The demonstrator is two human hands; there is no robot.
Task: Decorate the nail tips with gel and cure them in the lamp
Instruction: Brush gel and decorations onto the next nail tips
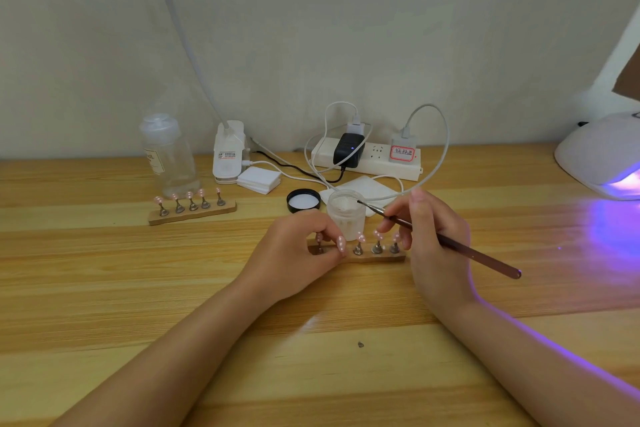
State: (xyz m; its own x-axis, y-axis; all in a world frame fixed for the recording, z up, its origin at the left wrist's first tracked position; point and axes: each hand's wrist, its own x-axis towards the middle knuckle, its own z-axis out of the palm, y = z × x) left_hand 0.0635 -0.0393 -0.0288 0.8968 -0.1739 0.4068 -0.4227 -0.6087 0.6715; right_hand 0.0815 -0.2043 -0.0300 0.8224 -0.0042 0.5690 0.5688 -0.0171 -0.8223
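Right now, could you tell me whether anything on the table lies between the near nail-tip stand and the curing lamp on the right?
Nothing visible does. The near stand sits between the left hand and right hand, which grips the brush. Only bare table stretches from there to the lamp.

Clutter along the far edge of the wooden table (104, 288)

A clear plastic bottle (168, 156) stands far left; right of it a white clip-on device (228, 154), a stack of white pads (259, 179), then a white power strip (367, 158) holding a black adapter (348, 149) and white cables (436, 149).
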